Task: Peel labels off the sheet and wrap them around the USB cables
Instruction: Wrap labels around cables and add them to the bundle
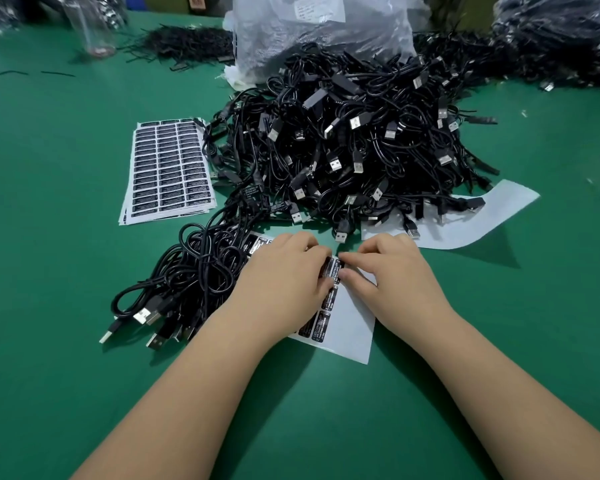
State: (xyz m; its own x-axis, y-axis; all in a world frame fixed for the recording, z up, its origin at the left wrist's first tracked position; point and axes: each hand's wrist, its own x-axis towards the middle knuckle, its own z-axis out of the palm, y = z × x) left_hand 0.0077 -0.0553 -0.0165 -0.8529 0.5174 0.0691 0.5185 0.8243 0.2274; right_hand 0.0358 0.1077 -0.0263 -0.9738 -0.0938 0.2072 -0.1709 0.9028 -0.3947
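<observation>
On the green counter (49,237) just before us lies the mostly stripped white backing sheet (354,327), long axis running away from us, tilted slightly right. Our left hand (284,271) presses it flat while our right hand (392,271) pinches a black rectangular label (336,270) at its edge. We judge it could crease or stick to itself if pulled fast. The black USB cables (343,140) heap beyond.

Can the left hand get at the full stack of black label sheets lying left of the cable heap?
Probably yes: the left hand is on the part-used sheet, and nothing covers the stack.
</observation>
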